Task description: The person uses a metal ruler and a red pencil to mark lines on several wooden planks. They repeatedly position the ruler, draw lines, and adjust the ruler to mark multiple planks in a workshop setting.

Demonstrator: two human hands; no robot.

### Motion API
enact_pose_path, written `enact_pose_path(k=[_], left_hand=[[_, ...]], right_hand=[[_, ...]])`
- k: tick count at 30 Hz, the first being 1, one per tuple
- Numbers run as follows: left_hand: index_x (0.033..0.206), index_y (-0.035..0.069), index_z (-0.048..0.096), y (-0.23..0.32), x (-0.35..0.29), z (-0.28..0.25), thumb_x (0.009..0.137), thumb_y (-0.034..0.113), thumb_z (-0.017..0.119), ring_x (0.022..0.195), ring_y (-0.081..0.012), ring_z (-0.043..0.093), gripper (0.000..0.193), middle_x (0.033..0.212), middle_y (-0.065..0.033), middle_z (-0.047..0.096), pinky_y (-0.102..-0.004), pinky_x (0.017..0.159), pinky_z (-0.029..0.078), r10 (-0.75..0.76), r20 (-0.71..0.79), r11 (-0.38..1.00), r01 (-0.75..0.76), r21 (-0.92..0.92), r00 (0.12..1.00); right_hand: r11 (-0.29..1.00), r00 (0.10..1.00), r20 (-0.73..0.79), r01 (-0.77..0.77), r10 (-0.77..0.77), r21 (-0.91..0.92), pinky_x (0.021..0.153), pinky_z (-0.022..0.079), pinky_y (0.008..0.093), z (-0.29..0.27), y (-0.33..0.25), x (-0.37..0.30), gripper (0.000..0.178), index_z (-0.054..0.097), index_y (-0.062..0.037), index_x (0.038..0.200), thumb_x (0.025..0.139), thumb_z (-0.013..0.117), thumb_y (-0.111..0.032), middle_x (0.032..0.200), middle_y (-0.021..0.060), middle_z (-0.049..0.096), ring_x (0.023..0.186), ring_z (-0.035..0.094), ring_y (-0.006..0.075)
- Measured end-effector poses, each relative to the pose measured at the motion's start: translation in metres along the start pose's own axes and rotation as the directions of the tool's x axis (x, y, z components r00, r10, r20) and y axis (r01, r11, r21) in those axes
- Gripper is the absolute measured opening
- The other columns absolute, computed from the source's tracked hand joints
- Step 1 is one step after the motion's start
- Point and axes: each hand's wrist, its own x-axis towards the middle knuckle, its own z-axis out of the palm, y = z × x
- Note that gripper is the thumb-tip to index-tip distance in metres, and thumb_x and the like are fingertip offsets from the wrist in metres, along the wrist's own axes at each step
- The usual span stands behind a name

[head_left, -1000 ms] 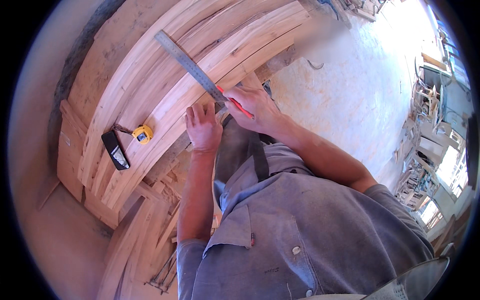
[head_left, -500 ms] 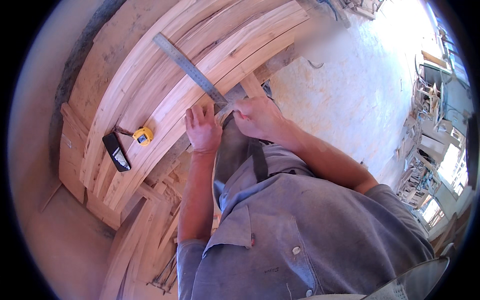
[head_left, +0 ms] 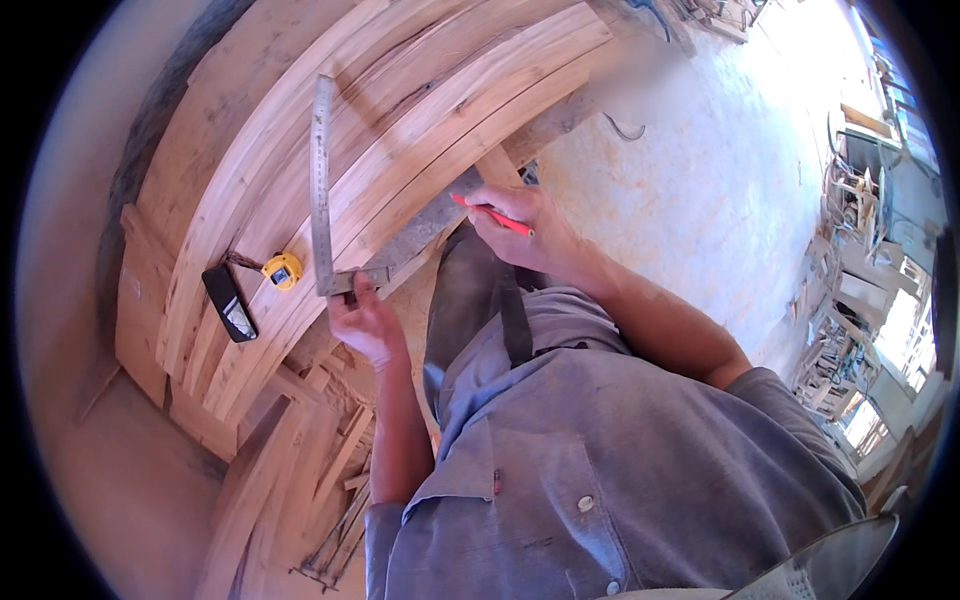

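My left hand (head_left: 366, 320) is closed on the short stock of a metal try square (head_left: 320, 180), whose marked blade points away from me over the boards. In my right hand (head_left: 515, 220) I grip a red pencil (head_left: 507, 222), near the boards' close edge. Several long wooden boards (head_left: 440, 130) lie side by side in front of me, bowed by the lens. On them, left of the square, rest a yellow tape measure (head_left: 283, 271) and a black phone-like object (head_left: 230, 303) with a shiny patch, joined by a dark cord.
More timber (head_left: 275, 490) is stacked below left, with metal clamps or rods (head_left: 335, 545) beside it. A pale floor (head_left: 690, 200) stretches to the right, where scrap wood (head_left: 835, 330) is heaped along the wall. A wall (head_left: 70, 300) borders the left side.
My left hand has drawn the square leftward and toward me, turning its blade off its slanted position across the boards. My right hand has come apart from it, and the red pencil now shows.
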Motion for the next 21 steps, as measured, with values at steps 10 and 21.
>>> enact_pose_path(k=[10, 21], left_hand=[[0.108, -0.001, 0.063, -0.017, -0.004, -0.031, 0.092, -0.002, 0.063, 0.089, -0.0147, 0.061, 0.016, 0.099, -0.0058, 0.065, -0.0278, 0.081, 0.050, -0.272, 0.158, 0.842, 0.314, -0.438, 0.949], [0.116, 0.001, 0.063, -0.040, -0.003, -0.031, 0.093, -0.001, 0.060, 0.086, -0.0116, 0.061, 0.023, 0.098, -0.0020, 0.065, -0.0246, 0.080, 0.048, -0.308, 0.604, 0.673, 0.617, -0.407, 0.735]], right_hand=[[0.999, 0.999, -0.005, 0.033, -0.033, -0.039, 0.060, 0.052, 0.0413, 0.015, 0.005, 0.011, 0.008, 0.064, -0.0043, 0.090, 0.083, 0.065, -0.006, 0.073, 0.0163, 0.065, 0.067, 0.066, 0.0351], [0.736, 0.793, 0.141, -0.604, 0.592, 0.307, 0.068, 0.051, 0.0356, 0.002, 0.073, 0.005, 0.036, 0.068, -0.0032, 0.081, 0.094, 0.059, -0.035, 0.079, 0.0151, 0.071, 0.073, 0.067, 0.0215]])
